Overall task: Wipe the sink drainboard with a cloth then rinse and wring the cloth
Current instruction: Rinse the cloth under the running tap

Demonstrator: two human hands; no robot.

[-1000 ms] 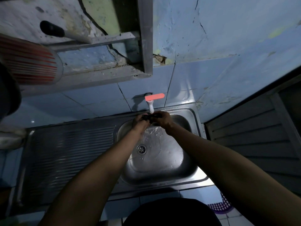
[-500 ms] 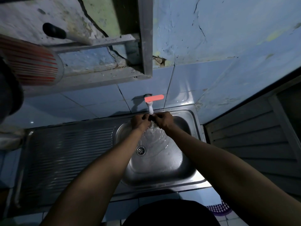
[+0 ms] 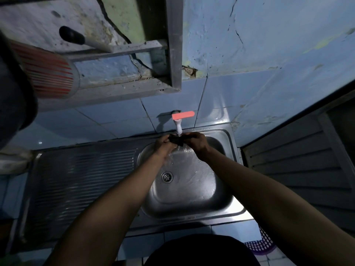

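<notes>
A small dark cloth (image 3: 177,139) is stretched between both hands right under the white tap spout (image 3: 178,129) with its orange-red lever (image 3: 183,115). My left hand (image 3: 163,145) grips the cloth's left end and my right hand (image 3: 197,143) grips its right end. Water runs from the tap over the cloth and spreads across the steel sink basin (image 3: 192,191) around the drain (image 3: 167,177). The ribbed drainboard (image 3: 80,183) lies to the left of the basin.
Blue tiles back the sink, with a cracked wall and a metal frame (image 3: 172,54) above. A red-striped white item (image 3: 50,75) and a dark-tipped handle (image 3: 72,38) sit upper left. A louvred panel (image 3: 299,167) stands at the right, a purple basket (image 3: 259,244) below.
Both hands stay under the tap with the cloth. The cloth now shows more plainly, pulled out between the hands, and water keeps spreading in the basin.
</notes>
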